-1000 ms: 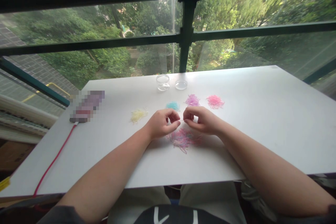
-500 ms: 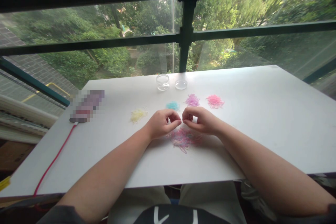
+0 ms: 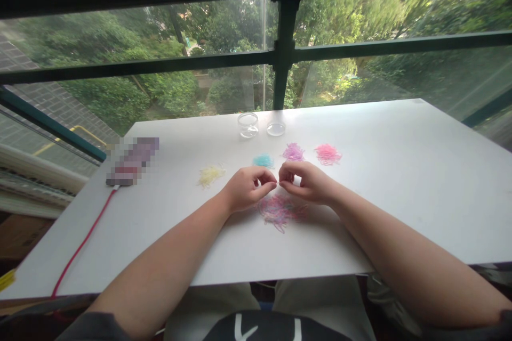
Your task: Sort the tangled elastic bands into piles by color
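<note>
My left hand [image 3: 248,187] and my right hand [image 3: 309,183] meet fingertip to fingertip over the table, both closed in a pinch. Between them runs a thin, pale pinkish strand, which looks like a small rubber band [image 3: 278,182]; most of it is hidden by the fingers. Right below lies a loose pile of mixed-colour rubber bands [image 3: 279,216], mostly pink and purple. Beyond my hands are single-colour piles: yellow bands [image 3: 210,176] at the left, blue bands [image 3: 263,161], purple bands [image 3: 294,151] and pink bands [image 3: 328,154] at the right.
A clear round container [image 3: 248,127] and a shallow clear dish or lid [image 3: 276,128] stand near the far edge of the white table [image 3: 400,186]. A blurred-out device [image 3: 134,161] with a red cable [image 3: 86,240] lies at the left. Green-framed windows rise behind the table.
My fingertips have drawn very slightly apart, the right hand a touch to the right, and the thin strand between them shows more clearly. The piles stay as they were.
</note>
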Tool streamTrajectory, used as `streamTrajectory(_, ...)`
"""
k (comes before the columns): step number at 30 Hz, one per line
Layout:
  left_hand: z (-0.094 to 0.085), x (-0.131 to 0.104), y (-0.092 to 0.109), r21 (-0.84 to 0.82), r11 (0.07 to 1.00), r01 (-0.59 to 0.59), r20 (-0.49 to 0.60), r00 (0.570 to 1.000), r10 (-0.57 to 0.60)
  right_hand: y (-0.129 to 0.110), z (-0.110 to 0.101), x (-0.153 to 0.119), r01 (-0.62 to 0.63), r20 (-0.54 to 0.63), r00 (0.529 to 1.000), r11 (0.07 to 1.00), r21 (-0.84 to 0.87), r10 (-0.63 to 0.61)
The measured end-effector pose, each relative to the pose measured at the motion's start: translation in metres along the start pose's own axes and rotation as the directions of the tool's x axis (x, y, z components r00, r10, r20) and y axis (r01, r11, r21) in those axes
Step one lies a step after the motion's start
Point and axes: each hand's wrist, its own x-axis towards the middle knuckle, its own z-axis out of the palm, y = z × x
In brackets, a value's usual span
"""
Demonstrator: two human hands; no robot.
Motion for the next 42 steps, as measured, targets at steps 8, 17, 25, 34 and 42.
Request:
streamTrajectory(8,0.000,0.000,0.001,-0.004,1.000,-0.024,0.018,1.000,0.024,0.000,0.000,0.000,-0.002,0.004,1.000,1.000,-0.008,0.002)
streamTrajectory(17,0.000,0.001,0.000,-0.035,0.999,-0.019,0.022,1.000,0.020,0.000,-0.002,0.000,-0.023,-0.015,1.000,1.000,-0.008,0.023)
streamTrajectory(25,-0.001,0.000,-0.001,-0.037,0.999,-0.006,0.014,1.000,0.006,0.004,-0.008,0.000,-0.047,-0.067,0.997,0.999,-0.002,0.047)
streamTrajectory(34,-0.002,0.000,-0.001,-0.023,0.999,0.024,-0.071,0.997,-0.026,0.003,-0.008,0.000,-0.054,-0.083,0.995,0.998,0.035,0.056)
streamTrajectory(42,0.000,0.000,-0.002,-0.003,1.000,0.011,-0.091,0.996,-0.011,0.000,0.000,0.000,-0.039,-0.026,0.999,0.998,0.041,0.040)
